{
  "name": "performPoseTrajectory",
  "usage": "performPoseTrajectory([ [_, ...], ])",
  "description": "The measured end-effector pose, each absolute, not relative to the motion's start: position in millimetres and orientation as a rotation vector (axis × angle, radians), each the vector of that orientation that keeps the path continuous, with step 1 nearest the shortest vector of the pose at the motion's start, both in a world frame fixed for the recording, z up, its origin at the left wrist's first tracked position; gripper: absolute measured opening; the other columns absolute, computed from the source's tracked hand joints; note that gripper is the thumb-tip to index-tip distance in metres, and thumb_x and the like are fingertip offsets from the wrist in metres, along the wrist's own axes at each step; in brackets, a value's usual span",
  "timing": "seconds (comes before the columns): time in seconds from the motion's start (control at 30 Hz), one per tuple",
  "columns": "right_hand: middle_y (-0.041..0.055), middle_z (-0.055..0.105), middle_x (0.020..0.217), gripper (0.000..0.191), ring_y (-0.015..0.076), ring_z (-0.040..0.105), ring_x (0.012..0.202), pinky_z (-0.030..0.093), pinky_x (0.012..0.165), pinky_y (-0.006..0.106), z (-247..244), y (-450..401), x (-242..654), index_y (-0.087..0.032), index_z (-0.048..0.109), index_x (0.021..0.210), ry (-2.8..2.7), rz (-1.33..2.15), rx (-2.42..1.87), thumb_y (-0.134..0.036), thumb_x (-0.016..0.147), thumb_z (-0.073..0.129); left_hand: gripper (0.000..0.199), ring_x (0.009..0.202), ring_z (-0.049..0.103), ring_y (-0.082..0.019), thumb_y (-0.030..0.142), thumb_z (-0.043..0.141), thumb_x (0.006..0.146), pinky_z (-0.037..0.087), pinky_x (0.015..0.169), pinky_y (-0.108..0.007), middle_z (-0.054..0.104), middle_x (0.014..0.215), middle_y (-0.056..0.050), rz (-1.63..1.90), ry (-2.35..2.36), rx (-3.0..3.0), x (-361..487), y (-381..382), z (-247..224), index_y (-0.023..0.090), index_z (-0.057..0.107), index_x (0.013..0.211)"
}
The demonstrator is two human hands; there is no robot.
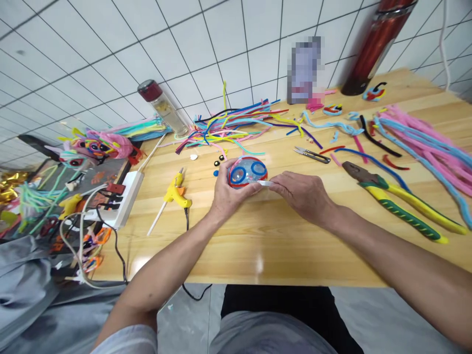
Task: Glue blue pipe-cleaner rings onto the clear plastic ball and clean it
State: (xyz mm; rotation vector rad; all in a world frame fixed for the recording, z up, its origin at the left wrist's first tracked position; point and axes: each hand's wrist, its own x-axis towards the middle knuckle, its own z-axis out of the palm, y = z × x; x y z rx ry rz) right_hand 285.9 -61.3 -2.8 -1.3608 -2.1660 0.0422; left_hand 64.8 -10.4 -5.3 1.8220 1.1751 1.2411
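My left hand (226, 194) grips a round clear craft piece (248, 171) rimmed in red, with two blue pipe-cleaner rings on it, just above the wooden table (280, 236). My right hand (304, 194) pinches a small white piece (265, 183) against the craft piece's right edge. A yellow hot glue gun (176, 193) lies left of my left hand. Small black and blue bits (218, 163) sit beside the craft piece.
Loose coloured pipe cleaners (236, 125) are piled at the back and on the right (424, 140). Snips (312, 155) and yellow-green pliers (398, 199) lie right of my hands. A power strip (127, 196), a bottle (164, 105), a red flask (374, 46) and finished pipe-cleaner figures (98, 145) are around.
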Motion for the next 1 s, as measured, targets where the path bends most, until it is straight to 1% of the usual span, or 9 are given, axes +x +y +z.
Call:
performPoseTrajectory([
  [0.2,0.0056,0.076,0.085,0.054,0.0153,0.069,0.078,0.037,0.061,0.028,-4,-62,284,-0.019,0.073,0.097,-2.142,-0.015,-1.355,-0.05,0.111,0.031,0.077,0.107,0.068,-0.022,0.055,0.09,0.065,0.057,0.093,-0.035,0.065,0.12,-0.005,1.227,1.185,1.769,66,-13,-1,0.023,0.054,0.125],
  [0.3,0.005,0.076,0.083,0.052,0.015,0.069,0.076,0.036,0.061,0.028,-5,-63,282,-0.019,0.073,0.096,-2.134,-0.024,-1.356,-0.049,0.111,0.033,0.074,0.108,0.067,-0.022,0.05,0.09,0.065,0.056,0.094,-0.035,0.065,0.121,-0.005,1.231,1.191,1.742,67,-15,1,0.023,0.055,0.124],
  [0.4,0.0048,0.076,0.084,0.049,0.015,0.069,0.076,0.036,0.06,0.028,-5,-64,279,-0.019,0.073,0.096,-2.114,-0.016,-1.356,-0.048,0.111,0.035,0.073,0.11,0.067,-0.022,0.048,0.09,0.065,0.056,0.095,-0.035,0.064,0.123,-0.005,1.231,1.21,1.729,67,-16,0,0.023,0.055,0.124],
  [0.57,0.0043,0.076,0.084,0.048,0.0151,0.069,0.078,0.035,0.059,0.028,-3,-65,277,-0.019,0.073,0.095,-2.093,0.016,-1.356,-0.047,0.111,0.036,0.073,0.112,0.065,-0.023,0.05,0.09,0.065,0.055,0.098,-0.035,0.063,0.123,-0.006,1.243,1.215,1.703,68,-17,0,0.023,0.054,0.124],
  [0.8,0.0052,0.077,0.084,0.056,0.0157,0.069,0.075,0.032,0.057,0.029,1,-67,286,-0.019,0.072,0.094,-2.173,0.033,-1.352,-0.051,0.111,0.029,0.083,0.112,0.066,-0.024,0.057,0.093,0.059,0.055,0.098,-0.037,0.063,0.124,-0.006,1.243,1.18,1.719,66,-16,-2,0.024,0.054,0.124],
  [1.0,0.0058,0.077,0.087,0.055,0.0162,0.07,0.077,0.031,0.058,0.029,3,-65,290,-0.02,0.072,0.097,-2.22,0.059,-1.336,-0.051,0.111,0.029,0.087,0.114,0.065,-0.025,0.065,0.091,0.059,0.055,0.098,-0.038,0.062,0.125,-0.007,1.233,1.176,1.776,64,-14,-4,0.023,0.053,0.125],
])
